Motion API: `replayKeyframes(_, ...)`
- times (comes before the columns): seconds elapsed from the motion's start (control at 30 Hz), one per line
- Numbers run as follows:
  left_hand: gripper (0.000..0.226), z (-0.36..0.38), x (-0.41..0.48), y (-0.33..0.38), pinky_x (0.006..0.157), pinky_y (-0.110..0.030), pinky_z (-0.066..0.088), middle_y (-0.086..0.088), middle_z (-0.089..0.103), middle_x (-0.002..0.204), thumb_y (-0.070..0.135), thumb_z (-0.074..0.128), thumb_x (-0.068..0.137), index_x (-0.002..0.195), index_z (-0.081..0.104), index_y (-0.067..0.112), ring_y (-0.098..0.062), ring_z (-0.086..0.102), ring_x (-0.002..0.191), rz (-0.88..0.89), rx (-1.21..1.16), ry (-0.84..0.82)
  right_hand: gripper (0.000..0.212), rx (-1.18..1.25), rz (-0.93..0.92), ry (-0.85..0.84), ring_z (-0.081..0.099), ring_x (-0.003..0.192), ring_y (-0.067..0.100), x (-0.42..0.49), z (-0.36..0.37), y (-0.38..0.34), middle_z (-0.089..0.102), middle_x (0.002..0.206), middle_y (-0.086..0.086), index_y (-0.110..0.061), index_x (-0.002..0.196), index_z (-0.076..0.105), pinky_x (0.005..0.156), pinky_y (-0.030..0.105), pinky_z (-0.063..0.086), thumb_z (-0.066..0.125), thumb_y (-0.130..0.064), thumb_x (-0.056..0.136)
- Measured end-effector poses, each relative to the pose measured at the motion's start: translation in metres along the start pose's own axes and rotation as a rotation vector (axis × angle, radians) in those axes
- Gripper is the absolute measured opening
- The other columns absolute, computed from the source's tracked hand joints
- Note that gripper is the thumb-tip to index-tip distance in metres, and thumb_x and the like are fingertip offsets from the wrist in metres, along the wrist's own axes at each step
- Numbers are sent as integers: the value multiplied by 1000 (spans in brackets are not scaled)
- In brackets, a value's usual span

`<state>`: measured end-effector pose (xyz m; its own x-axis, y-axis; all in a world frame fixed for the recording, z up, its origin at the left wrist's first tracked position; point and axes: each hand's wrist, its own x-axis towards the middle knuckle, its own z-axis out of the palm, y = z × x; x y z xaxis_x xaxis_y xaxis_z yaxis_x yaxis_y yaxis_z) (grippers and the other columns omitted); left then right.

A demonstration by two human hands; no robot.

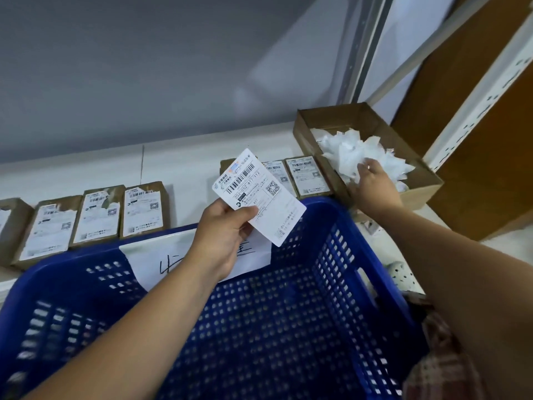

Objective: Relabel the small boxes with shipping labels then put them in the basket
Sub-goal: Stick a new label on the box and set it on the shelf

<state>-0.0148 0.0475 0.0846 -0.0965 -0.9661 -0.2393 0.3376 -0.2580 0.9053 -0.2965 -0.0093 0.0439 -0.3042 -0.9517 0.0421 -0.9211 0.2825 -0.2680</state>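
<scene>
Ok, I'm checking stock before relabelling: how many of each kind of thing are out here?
small boxes: 7 (one cut off at the left edge, one mostly behind the label)
shipping label, held in the left hand: 1
blue basket: 1
open carton of crumpled paper: 1
Total: 10

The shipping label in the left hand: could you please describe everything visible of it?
The shipping label is a white, paper-like slip with rounded corners, printed with barcodes, a QR code and text. It is tilted, face toward the camera, above the far rim of the blue basket. The left hand pinches its lower left edge, thumb on the printed face.
</scene>
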Motion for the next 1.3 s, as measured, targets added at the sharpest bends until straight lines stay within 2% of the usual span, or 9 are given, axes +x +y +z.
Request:
replayKeyframes(0.17, 27, 1, 11, -9, 68, -22, 56, 5, 74, 91, -7, 53, 90, 95, 64, 17, -12, 70, 85, -16, 30, -1, 76, -138, 17, -174, 43, 132, 35, 12, 12, 5, 41, 147, 16, -12, 150, 24, 109, 47, 37, 43, -61, 94)
replayKeyframes(0.27, 28, 2, 14, -14, 71, -22, 55, 4, 74, 94, -7, 54, 89, 95, 64, 18, -12, 70, 87, -5, 85, 6, 94, -182, 78, -240, 44, 133, 33, 24, 18, 11, 52, 141, 12, -22, 155, -4, 116, 52, 16, 46, -66, 89)
replayKeyframes(0.33, 29, 3, 14, -18, 74, -25, 54, 4, 73, 98, -7, 55, 89, 97, 64, 20, -12, 69, 90, -8, 106, 11, 90, -240, 103, -266, 43, 133, 31, 32, 19, 13, 56, 135, 10, -18, 154, 11, 116, 55, 10, 46, -68, 87)
replayKeyframes(0.47, 30, 5, 12, -21, 74, -25, 54, 5, 72, 98, -8, 52, 90, 98, 64, 18, -12, 68, 89, -35, 99, 2, 73, -364, 77, -267, 32, 133, 32, 36, 15, 9, 53, 133, 10, -21, 126, 55, 107, 55, 22, 41, -77, 82)
replayKeyframes(0.67, 29, 8, 10, -16, 71, -23, 54, 3, 73, 95, -8, 51, 90, 97, 64, 17, -12, 68, 85, -37, 82, 22, 57, 27, 32, 65, 36, 131, 29, 26, 10, 5, 47, 139, 9, -21, 130, 59, 108, 47, 25, 42, -60, 93)
replayKeyframes(0.9, 22, 8, 9, -4, 78, -25, 53, -3, 72, 101, -4, 52, 91, 96, 67, 9, -16, 68, 88, -24, 117, 32, 31, 232, -107, 346, 50, 109, 31, 21, 7, -26, 65, 114, 13, -9, 111, 69, 91, 36, 36, 50, -30, 98)
replayKeyframes(1.03, 23, 5, 12, 4, 71, -23, 55, -2, 72, 97, -4, 50, 92, 94, 67, 11, -13, 69, 83, 2, 130, 52, 31, 740, -55, 41, 59, 75, 15, 9, -10, -74, 69, 88, 2, -12, 99, 69, 71, 29, 47, 49, -35, 100)
replayKeyframes(1.17, 22, 2, 22, 18, 79, -29, 55, -8, 70, 101, -6, 50, 91, 93, 66, 9, -15, 68, 84, 32, 148, 100, 41, 1046, -42, -414, 64, 81, 15, -6, -24, -114, 72, 92, 2, -14, 103, 68, 79, 30, 51, 48, -49, 98)
replayKeyframes(1.3, 23, -4, 36, 36, 55, -16, 51, -5, 69, 94, -8, 49, 91, 91, 66, 8, -6, 67, 66, 54, 186, 93, 13, 1152, -126, -624, 69, 81, 18, -15, -20, -139, 73, 92, 5, -11, 87, 64, 67, 28, 54, 60, -21, 95)
